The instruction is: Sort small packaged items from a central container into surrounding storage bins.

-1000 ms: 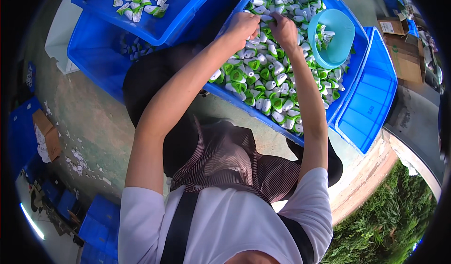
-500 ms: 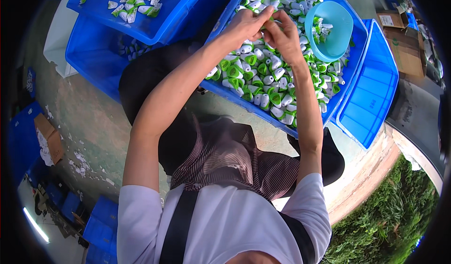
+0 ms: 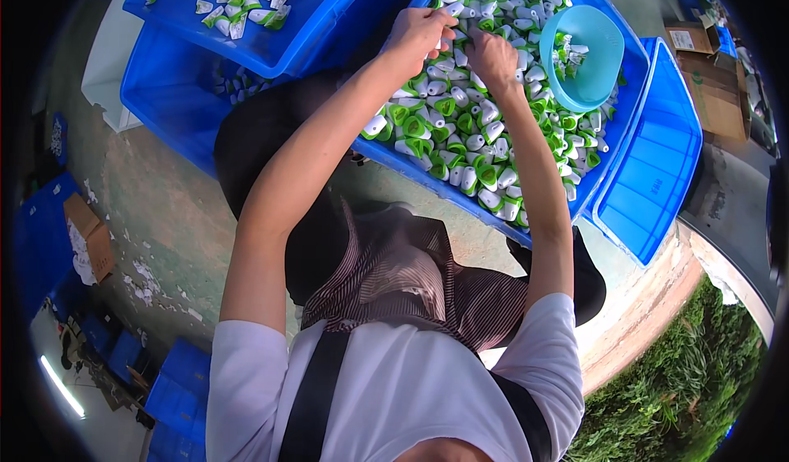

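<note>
A blue bin in front of me holds a heap of small white-and-green plastic parts. Above its left side, my left hand is closed, with a bit of a white-and-green plastic part showing at its fingers. My right hand is low over the heap just to the right, back of the hand up and fingers curled; its fingertips are mostly hidden, so anything in them cannot be made out. A light-blue bowl rests on the heap at the right, with several small white-and-green pieces inside.
At the upper left, a blue tray carries white-and-green pieces, above another blue bin with more pieces. A blue lid leans along the right side of the main bin. Cardboard boxes stand farther right.
My hands were together over the heap and have come apart. The left shifted slightly left; the right dropped toward the parts. The whole view has shifted a little.
</note>
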`<state>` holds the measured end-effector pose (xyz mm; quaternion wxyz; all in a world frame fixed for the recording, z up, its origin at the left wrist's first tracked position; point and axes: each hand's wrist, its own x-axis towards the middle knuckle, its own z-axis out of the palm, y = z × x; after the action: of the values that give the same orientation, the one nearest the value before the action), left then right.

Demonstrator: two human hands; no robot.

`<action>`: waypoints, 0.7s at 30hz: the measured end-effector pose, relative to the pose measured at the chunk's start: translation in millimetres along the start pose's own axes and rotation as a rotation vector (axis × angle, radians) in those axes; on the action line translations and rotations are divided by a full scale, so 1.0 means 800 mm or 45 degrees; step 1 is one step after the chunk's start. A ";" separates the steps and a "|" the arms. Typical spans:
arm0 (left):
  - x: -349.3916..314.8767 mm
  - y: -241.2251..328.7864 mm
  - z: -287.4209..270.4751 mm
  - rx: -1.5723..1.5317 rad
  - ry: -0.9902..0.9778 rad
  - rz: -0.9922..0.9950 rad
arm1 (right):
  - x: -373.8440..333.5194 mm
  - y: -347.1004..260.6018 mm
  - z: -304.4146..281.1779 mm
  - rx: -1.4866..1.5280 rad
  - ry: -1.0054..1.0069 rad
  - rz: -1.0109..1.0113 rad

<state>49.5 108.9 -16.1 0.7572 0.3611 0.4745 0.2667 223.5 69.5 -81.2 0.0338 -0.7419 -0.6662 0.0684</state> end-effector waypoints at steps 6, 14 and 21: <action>0.009 -0.019 0.005 1.000 0.312 0.523 | -0.030 -0.038 -0.066 0.594 0.324 -0.167; -0.034 0.017 0.024 0.375 -0.157 0.157 | -0.050 -0.042 -0.123 1.467 -0.126 -0.046; -0.048 0.072 0.004 0.332 -0.194 0.194 | -0.061 -0.049 -0.112 2.014 0.036 0.046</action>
<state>33.1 113.6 51.3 0.7153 0.5103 0.4175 0.2314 193.3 29.2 15.7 0.5586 -0.5091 -0.4073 0.5128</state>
